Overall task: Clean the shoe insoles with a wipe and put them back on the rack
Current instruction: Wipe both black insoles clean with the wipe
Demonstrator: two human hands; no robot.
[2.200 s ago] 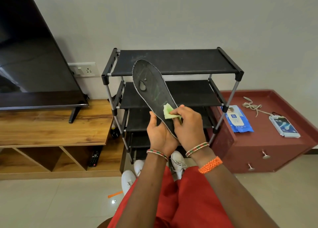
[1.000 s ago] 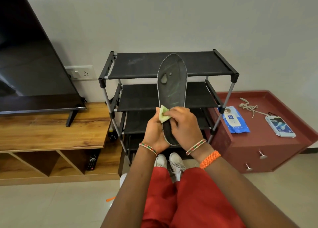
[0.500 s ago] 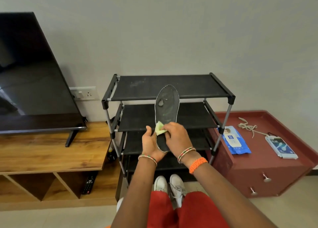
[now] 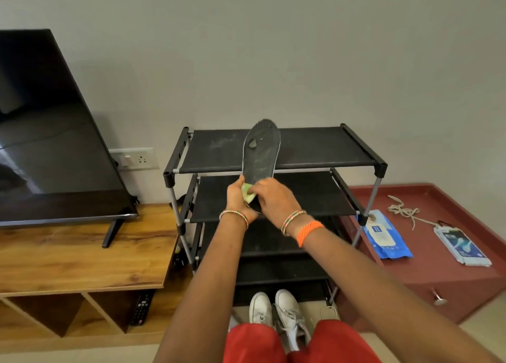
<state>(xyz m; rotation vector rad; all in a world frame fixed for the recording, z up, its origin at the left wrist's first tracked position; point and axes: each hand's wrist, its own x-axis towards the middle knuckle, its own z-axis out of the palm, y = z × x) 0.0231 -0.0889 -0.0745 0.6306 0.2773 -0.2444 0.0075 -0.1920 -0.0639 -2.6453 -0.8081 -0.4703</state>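
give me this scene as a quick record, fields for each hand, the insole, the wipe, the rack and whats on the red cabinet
left hand: grips the insole's lower end
right hand: presses the wipe to the insole
insole: dark, held upright in front of the rack
wipe: green, folded, near the insole's lower end
rack: black tiered shelves, no insole on them
red cabinet: blue wipes pack, laces, small box
floor: white shoes below rack
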